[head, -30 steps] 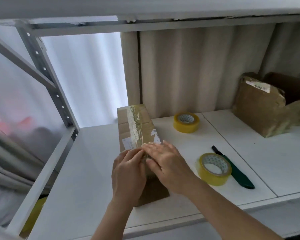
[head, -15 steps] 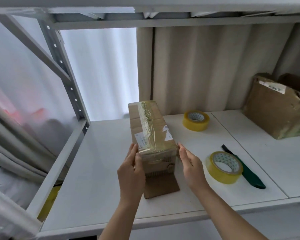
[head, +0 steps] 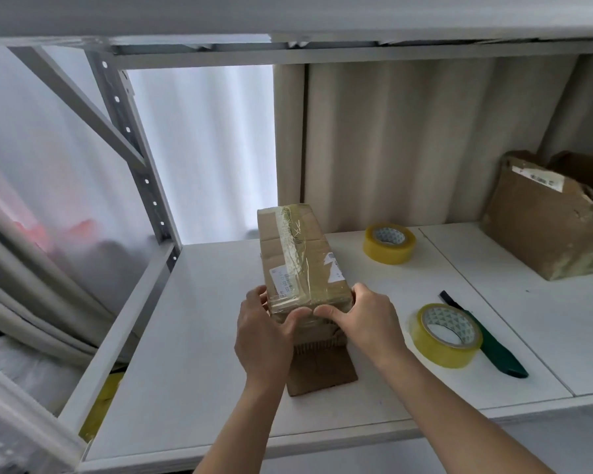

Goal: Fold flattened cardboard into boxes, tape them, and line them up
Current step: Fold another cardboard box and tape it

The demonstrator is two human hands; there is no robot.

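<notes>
Just two bare forearms coming in from the bottom, no sleeves, nothing at the wrists. Left hand (head: pixel 264 336) and right hand (head: pixel 363 323) are both bare too, no gloves or rings that I can make out. Fingernails look short and plain.

bare shelf (head: pixel 199 336) left of box (head: pixel 298 254); tape rolls (head: pixel 445 335) crowd right.
</notes>
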